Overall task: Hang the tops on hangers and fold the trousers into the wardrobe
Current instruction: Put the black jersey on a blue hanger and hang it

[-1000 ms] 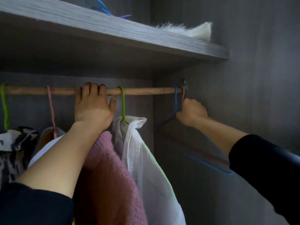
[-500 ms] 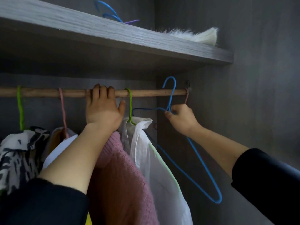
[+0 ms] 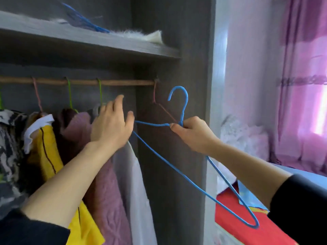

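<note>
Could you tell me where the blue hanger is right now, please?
In the head view, the blue hanger is off the rail, held at its neck by the right hand in front of the wardrobe's right wall, right of the left hand.

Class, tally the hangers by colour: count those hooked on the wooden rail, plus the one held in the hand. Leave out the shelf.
Green hangers on the rail: 3 (one at the left edge of the picture)
Pink hangers on the rail: 2
Blue hanger in the right hand: 1
Total: 6
</note>
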Demonstrator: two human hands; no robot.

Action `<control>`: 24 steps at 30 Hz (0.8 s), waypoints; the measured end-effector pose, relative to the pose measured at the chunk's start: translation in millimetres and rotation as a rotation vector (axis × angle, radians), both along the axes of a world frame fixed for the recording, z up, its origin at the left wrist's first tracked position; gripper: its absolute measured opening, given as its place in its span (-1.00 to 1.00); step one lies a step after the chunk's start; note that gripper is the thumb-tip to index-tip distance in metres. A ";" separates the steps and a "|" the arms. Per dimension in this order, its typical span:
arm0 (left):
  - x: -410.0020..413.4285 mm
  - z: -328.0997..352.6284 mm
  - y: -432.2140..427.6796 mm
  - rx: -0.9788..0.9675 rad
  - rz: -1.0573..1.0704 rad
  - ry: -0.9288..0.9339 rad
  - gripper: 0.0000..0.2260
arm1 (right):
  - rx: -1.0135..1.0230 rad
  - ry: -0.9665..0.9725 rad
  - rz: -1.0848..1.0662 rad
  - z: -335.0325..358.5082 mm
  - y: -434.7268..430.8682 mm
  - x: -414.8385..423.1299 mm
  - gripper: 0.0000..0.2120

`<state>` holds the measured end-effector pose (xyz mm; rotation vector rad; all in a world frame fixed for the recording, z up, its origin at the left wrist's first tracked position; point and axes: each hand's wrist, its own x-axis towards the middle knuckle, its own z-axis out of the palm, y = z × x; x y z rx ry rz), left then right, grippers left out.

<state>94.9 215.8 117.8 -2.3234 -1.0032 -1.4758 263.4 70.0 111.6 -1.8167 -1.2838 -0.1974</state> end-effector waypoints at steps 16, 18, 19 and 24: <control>198.8 -194.6 -351.0 -0.511 -0.739 0.175 -0.77 | -0.401 0.290 -0.400 -140.4 -429.9 95.3 -0.54; 233.8 -218.0 -398.2 -0.587 -0.813 0.245 -0.77 | -0.453 0.307 -0.477 -154.8 -474.1 110.0 -0.54; 251.2 -229.6 -421.3 -0.621 -0.848 0.286 -0.77 | -0.473 0.332 -0.514 -163.6 -495.3 118.1 -0.55; 339.7 -283.3 -523.1 -0.697 -0.998 0.505 -0.78 | -0.583 0.469 -0.697 -210.4 -589.6 166.7 -0.60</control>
